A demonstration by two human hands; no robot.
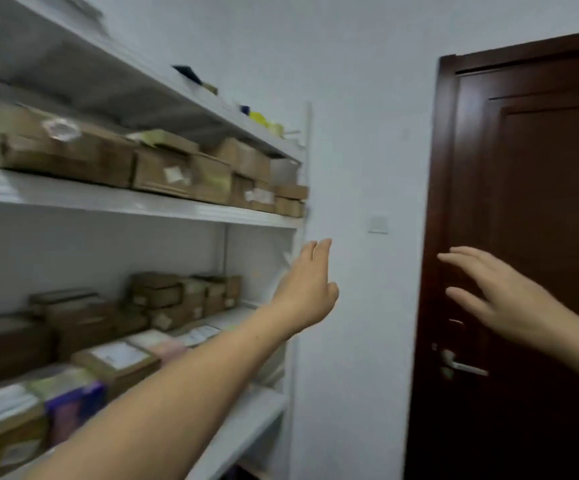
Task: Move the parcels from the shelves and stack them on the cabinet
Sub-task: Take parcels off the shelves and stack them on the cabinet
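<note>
Both hands are empty: the left hand [307,285] and right hand [502,299] are raised with fingers extended. Cardboard parcels [163,174] crowd the shelves [108,202] to the left of the left hand, above and below it. The cabinet is not in view. Most of the transfer is judged outstanding.

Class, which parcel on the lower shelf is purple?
The purple parcel near the lower shelf's front edge, beside the outstretched forearm; the others are brown, white or pink.
</note>
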